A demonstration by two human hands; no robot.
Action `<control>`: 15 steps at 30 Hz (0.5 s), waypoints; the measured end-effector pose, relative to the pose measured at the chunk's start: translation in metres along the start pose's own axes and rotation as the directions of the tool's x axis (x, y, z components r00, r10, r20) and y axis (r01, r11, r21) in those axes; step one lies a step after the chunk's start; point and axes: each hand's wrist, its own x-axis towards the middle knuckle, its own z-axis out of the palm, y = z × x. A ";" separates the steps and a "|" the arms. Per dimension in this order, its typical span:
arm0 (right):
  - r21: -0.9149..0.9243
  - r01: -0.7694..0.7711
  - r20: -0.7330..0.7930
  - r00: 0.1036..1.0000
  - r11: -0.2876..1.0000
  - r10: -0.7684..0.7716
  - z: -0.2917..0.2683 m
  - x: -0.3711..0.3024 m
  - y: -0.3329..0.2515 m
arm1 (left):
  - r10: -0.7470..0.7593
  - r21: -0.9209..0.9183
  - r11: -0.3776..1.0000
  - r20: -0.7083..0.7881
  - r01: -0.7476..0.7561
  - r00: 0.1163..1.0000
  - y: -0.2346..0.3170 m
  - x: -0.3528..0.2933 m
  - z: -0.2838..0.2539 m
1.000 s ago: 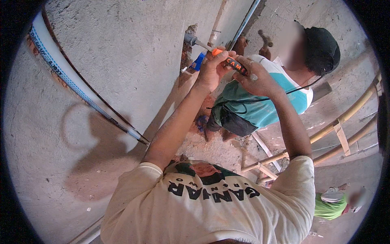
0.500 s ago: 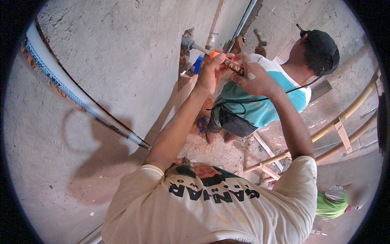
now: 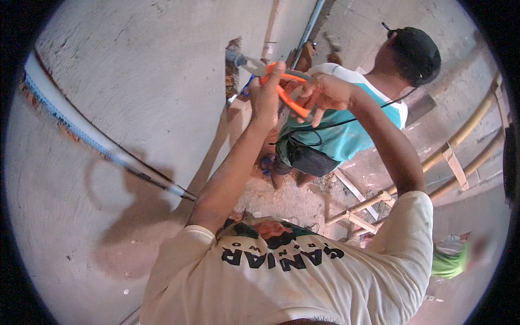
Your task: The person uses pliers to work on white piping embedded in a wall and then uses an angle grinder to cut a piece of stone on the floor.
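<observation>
Gaping orange-handled pliers (image 3: pixel 281 86), metal nose at wall

Building site, unfinished interior: bare grey plastered wall (image 3: pixel 151 81), chased groove with white pipe (image 3: pixel 70 122), exposed red brick (image 3: pixel 233 70), bamboo scaffold poles (image 3: pixel 466 135), rubble-strewn floor (image 3: pixel 287 200).

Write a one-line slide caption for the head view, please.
Both hands, left hand and right hand, hold orange-handled pliers at a wall opening.

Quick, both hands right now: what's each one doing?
Left hand: closed around the orange-handled metal pliers.
Right hand: fingers partly spread, gripping the pliers' handles.
</observation>
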 end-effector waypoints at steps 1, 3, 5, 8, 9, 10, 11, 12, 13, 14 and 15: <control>0.016 0.019 0.040 0.999 1.000 -0.019 -0.007 -0.003 0.006 | -0.042 -0.063 0.997 0.057 0.046 0.997 0.002 -0.003 0.003; 0.034 0.062 0.155 0.986 0.997 -0.067 -0.009 0.003 0.008 | -0.126 -0.273 0.946 0.190 0.175 0.974 0.012 -0.005 0.004; 0.042 0.060 0.112 0.992 0.997 -0.064 -0.010 0.001 0.010 | -0.139 -0.342 0.911 0.271 0.230 0.952 0.009 0.003 0.002; -0.170 0.114 -0.123 0.983 0.979 -0.136 0.003 -0.003 0.010 | -0.099 -0.385 0.899 0.289 0.210 0.952 0.002 0.008 0.000; -0.491 0.185 -0.192 0.930 0.851 -0.313 0.008 -0.005 0.011 | -0.074 -0.389 0.903 0.277 0.183 0.958 0.002 0.009 -0.002; -0.759 0.189 -0.195 0.848 0.623 -0.493 0.013 -0.009 0.010 | -0.097 -0.407 0.890 0.271 0.205 0.958 0.001 0.011 -0.004; -0.937 0.122 -0.130 0.749 0.329 -0.649 0.021 -0.014 0.011 | -0.088 -0.394 0.899 0.270 0.193 0.959 0.002 0.012 -0.005; -0.969 -0.014 -0.177 0.730 0.245 -0.661 0.038 -0.025 0.013 | -0.083 -0.383 0.905 0.270 0.186 0.959 0.002 0.012 -0.005; -0.981 -0.100 -0.189 0.667 0.165 -0.720 0.052 -0.027 0.017 | -0.077 -0.371 0.912 0.269 0.177 0.960 0.002 0.013 -0.005; -0.976 -0.198 -0.194 0.601 0.092 -0.775 0.065 -0.029 0.020 | -0.090 -0.398 0.899 0.240 0.182 0.967 0.000 0.013 -0.003; -0.955 -0.296 -0.186 0.531 0.024 -0.826 0.072 -0.027 0.020 | -0.103 -0.423 0.887 0.209 0.185 0.972 -0.002 0.014 0.000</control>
